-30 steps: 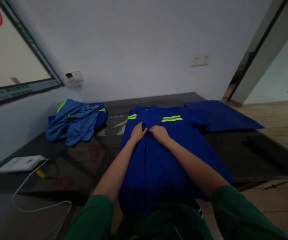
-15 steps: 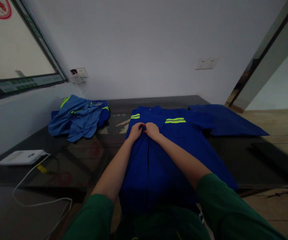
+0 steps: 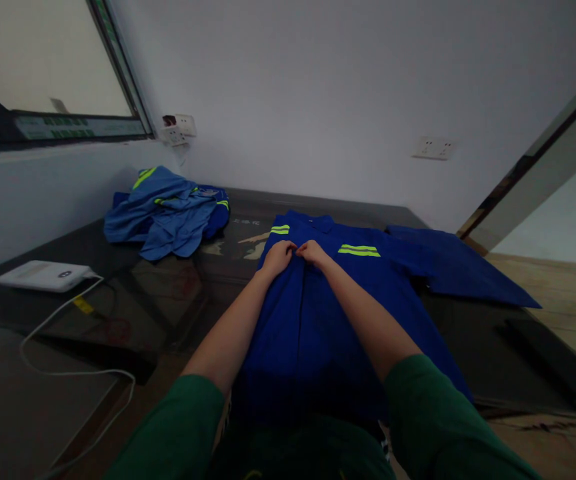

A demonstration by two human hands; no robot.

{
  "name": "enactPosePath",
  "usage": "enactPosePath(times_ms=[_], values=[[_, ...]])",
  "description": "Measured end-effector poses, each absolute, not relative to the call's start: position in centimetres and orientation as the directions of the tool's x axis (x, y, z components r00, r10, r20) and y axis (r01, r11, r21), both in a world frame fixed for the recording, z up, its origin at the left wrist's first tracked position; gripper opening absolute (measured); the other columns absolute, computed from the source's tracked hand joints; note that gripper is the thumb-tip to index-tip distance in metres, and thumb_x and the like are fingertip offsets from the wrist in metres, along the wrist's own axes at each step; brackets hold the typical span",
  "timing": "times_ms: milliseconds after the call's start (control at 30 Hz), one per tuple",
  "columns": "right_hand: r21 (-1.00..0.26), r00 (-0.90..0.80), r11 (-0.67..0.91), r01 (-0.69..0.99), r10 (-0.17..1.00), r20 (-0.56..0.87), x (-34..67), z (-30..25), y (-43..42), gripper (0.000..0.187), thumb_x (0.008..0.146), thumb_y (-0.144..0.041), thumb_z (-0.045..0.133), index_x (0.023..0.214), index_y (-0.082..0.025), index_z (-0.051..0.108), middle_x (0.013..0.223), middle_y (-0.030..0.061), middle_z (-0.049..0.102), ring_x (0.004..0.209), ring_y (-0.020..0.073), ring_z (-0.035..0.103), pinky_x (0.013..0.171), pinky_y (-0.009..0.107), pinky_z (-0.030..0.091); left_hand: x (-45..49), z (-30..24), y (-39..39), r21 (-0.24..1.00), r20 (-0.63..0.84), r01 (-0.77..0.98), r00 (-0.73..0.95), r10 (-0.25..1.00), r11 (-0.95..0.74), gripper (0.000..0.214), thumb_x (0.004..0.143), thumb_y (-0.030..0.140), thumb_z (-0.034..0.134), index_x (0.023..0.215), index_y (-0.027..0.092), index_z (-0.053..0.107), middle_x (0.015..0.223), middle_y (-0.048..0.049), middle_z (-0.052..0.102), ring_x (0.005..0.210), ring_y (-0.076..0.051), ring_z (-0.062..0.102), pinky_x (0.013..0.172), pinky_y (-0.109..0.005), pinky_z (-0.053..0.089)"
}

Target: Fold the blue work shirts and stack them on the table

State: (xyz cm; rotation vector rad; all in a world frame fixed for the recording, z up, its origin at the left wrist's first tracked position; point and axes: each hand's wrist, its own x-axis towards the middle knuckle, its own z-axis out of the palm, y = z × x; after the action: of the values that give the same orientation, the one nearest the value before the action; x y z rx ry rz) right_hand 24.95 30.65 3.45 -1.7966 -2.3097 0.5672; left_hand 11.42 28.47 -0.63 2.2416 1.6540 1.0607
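A blue work shirt (image 3: 348,320) with yellow-green reflective stripes lies front up on the dark table, its collar at the far end and its lower part hanging toward me. My left hand (image 3: 279,257) pinches the front opening at chest height. Close beside it, my right hand (image 3: 313,253) pinches the other side of the same opening, fingertips almost meeting the left ones. Whether a button sits between the fingers is too small to make out. Below my hands the front edges run down as a dark line.
Crumpled blue garments (image 3: 168,213) are heaped at the back left. A white power bank (image 3: 45,275) with a white cable (image 3: 63,310) rests on the left of the table (image 3: 168,293). Flat blue cloth (image 3: 463,263) and a dark flat object (image 3: 553,363) lie to the right.
The camera view has tilted and shifted a little. Both hands stay at the shirt's front opening, with the right fingers now drawn slightly back into a pinch.
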Motion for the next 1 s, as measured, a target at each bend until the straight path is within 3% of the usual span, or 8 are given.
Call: enactPosePath(times_ms=[200,333,467,600,733,1000], values=[[-0.337,-0.234,0.208,0.918,0.971,-0.039,25.2,2.5,29.5,0.023,0.091,-0.025,0.053,0.111,-0.017,0.062,0.114,0.0135,0.068,0.105,0.0243,0.064,0.08,0.03,0.048,11.7,-1.4,28.4,0.418,0.392,0.829,0.205,0.897,-0.372,0.022,0.087,0.015,0.051,0.098,0.018,0.07,0.104,-0.0081,0.068,0.101,-0.022,0.061,0.095,-0.036,0.047],[-0.226,-0.231,0.233,0.946,0.972,0.035,26.1,2.3,28.4,0.031,0.091,-0.04,0.057,0.111,-0.018,0.059,0.111,0.0152,0.068,0.102,0.0276,0.065,0.08,0.034,0.048,11.8,-1.5,28.5,0.387,0.397,0.834,0.235,0.887,-0.394,0.021,0.088,0.016,0.05,0.095,0.018,0.07,0.102,-0.0077,0.068,0.098,-0.021,0.06,0.092,-0.035,0.047],[-0.146,-0.258,0.272,0.951,0.96,0.11,27.6,1.7,28.0,0.043,0.092,-0.055,0.048,0.111,-0.017,0.058,0.105,0.0158,0.069,0.097,0.027,0.066,0.078,0.034,0.047,11.9,-1.3,28.3,0.362,0.401,0.844,0.243,0.883,-0.397,0.019,0.088,0.015,0.052,0.096,0.019,0.069,0.104,-0.0068,0.068,0.098,-0.021,0.059,0.091,-0.034,0.047],[-0.288,-0.294,0.309,0.907,0.951,0.095,29.6,2.0,29.0,0.028,0.095,-0.043,0.049,0.101,-0.02,0.063,0.1,0.0093,0.071,0.092,0.0206,0.065,0.073,0.026,0.044,12.3,-0.8,27.8,0.326,0.416,0.845,0.274,0.867,-0.423,0.021,0.086,0.013,0.053,0.098,0.02,0.069,0.106,-0.0066,0.067,0.101,-0.021,0.058,0.092,-0.034,0.046],[-0.377,-0.309,0.338,0.862,0.941,0.139,31.6,2.1,29.4,0.02,0.092,-0.034,0.055,0.097,-0.019,0.067,0.095,0.0065,0.07,0.086,0.0172,0.063,0.069,0.024,0.041,12.9,-0.5,27.6,0.323,0.416,0.794,0.369,0.831,-0.515,0.018,0.09,0.023,0.053,0.098,0.02,0.068,0.103,-0.0055,0.067,0.098,-0.02,0.059,0.091,-0.034,0.045],[-0.274,-0.437,0.491,0.827,0.868,0.237,32.6,-0.1,27.9,0.014,0.089,-0.029,0.06,0.092,-0.017,0.067,0.091,0.0057,0.062,0.084,0.0163,0.055,0.077,0.025,0.038,13.9,-1.1,28.1,0.314,0.385,0.819,0.353,0.853,-0.481,0.013,0.092,0.018,0.049,0.09,0.017,0.061,0.094,-0.0065,0.062,0.093,-0.02,0.056,0.089,-0.035,0.045]])
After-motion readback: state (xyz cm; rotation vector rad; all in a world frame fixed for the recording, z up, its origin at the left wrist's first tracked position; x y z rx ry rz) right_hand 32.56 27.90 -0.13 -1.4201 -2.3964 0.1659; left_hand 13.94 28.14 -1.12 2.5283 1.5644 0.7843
